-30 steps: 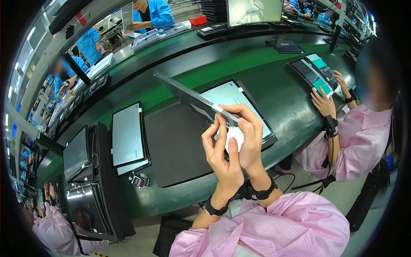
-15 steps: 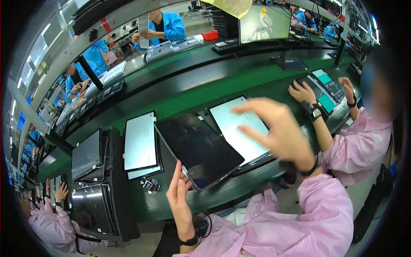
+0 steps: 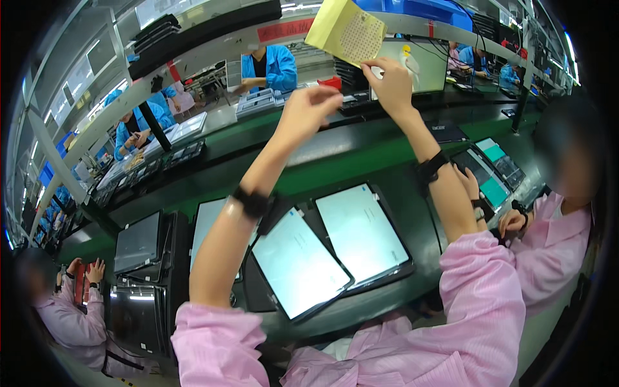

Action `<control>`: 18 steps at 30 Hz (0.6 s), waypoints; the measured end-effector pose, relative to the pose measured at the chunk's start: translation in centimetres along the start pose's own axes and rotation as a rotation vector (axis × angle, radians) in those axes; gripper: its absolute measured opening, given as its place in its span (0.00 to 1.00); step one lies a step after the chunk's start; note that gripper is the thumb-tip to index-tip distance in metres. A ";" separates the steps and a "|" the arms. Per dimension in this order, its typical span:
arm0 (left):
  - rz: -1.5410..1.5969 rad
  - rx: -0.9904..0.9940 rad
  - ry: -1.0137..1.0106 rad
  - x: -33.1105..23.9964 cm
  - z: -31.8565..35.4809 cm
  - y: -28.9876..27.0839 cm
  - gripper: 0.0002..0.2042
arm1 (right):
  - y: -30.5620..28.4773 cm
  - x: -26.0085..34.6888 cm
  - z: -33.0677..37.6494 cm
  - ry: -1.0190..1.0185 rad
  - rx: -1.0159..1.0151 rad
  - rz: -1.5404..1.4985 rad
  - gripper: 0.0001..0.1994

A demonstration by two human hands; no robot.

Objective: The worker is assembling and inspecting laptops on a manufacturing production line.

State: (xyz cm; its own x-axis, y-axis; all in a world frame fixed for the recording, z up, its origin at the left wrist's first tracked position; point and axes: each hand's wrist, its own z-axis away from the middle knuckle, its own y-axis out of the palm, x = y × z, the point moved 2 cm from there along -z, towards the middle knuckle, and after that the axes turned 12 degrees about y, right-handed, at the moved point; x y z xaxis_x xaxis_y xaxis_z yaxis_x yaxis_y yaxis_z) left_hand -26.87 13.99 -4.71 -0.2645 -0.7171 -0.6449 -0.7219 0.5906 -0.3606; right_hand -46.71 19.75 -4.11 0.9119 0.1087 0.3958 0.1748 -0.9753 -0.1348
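Note:
My right hand is raised over the bench, thumb and forefinger pinched at the lower edge of a yellow sheet covered with small round dots. My left hand hangs in the air to its left, fingers loosely bent, nothing visible in it. Below my arms, a tablet with a lit white screen lies at an angle, overlapping the edge of a second lit tablet on its right. Partly behind my left forearm is another lit tablet.
Dark flat devices are stacked at the left. A monitor stands beyond the bench under a shelf rail. To my right, a co-worker in pink sits by devices with green-lit screens; another co-worker works at far left.
Both hands have risen from the middle tablet to near the yellow sheet; my left hand has let go of the tablet's edge. That tablet's screen has turned from dark to white.

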 end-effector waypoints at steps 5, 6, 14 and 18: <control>0.062 -0.266 -0.061 7.7 -9.1 2.4 0.17 | 0.7 -1.3 -0.6 -0.100 -0.121 0.063 0.04; 0.121 -0.253 -0.022 8.5 -9.5 1.9 0.17 | 1.7 -1.0 -0.9 -0.098 -0.124 0.046 0.04; 0.025 -0.296 0.303 7.4 -10.8 3.2 0.11 | 2.6 -1.1 -1.7 -0.286 -0.121 -0.068 0.05; -0.153 -0.214 0.348 5.4 -10.9 3.6 0.12 | 1.8 -1.4 -2.1 -0.291 -0.108 -0.034 0.06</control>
State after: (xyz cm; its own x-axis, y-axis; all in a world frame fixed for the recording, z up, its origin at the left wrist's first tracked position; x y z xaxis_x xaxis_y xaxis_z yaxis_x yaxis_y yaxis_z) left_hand -37.83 8.21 -2.10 -0.3176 -0.8938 -0.3166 -0.8758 0.4045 -0.2632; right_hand -48.48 17.45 -3.01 0.9769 0.1767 0.1197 0.1807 -0.9833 -0.0228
